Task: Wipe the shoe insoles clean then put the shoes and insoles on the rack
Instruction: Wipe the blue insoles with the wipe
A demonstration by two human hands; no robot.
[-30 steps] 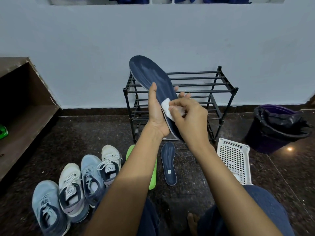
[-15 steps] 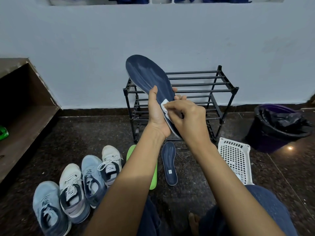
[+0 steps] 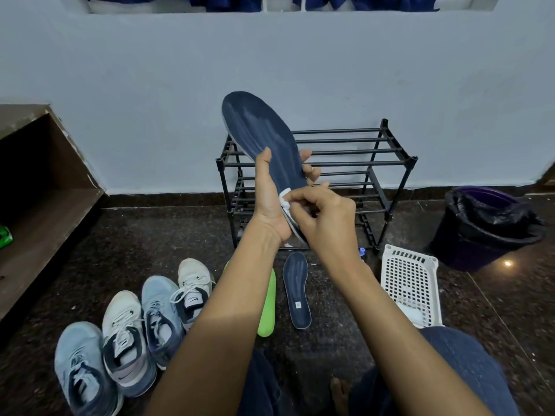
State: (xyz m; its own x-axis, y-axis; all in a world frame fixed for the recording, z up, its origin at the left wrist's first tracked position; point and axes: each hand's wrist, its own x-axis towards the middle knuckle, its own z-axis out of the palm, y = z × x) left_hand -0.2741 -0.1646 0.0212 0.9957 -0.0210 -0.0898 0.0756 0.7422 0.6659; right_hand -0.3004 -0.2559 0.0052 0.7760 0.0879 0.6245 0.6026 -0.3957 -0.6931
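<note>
navy foam insole was held up in front of the rack, tilted, with its toe end high and to the left. the left hand gripped its lower half, the thumb lying along the near face and the fingers curled round the far edge. the right hand pinched a small white wipe between thumb and curled fingers and pressed it to the near face close to the heel, just beside the left palm. pale streaks showed on the upper part of the insole.

behind the hands stood the black metal rack, set against a pale blue wall. on the dark speckled floor below the hands, a second navy insole lay flat with its toe toward the rack. a green insole lay just beside it on the left, partly hidden by the left forearm.

further left, four shoes stood in a diagonal row, close together: a white shoe nearest the rack, then a blue shoe, a white-and-navy shoe and a light blue shoe nearest the person.

to the right, a white perforated basket sat on the floor near the person's knee. beyond it stood a dark bin lined with a black bag. a brown wooden shelf occupied the far left.
</note>
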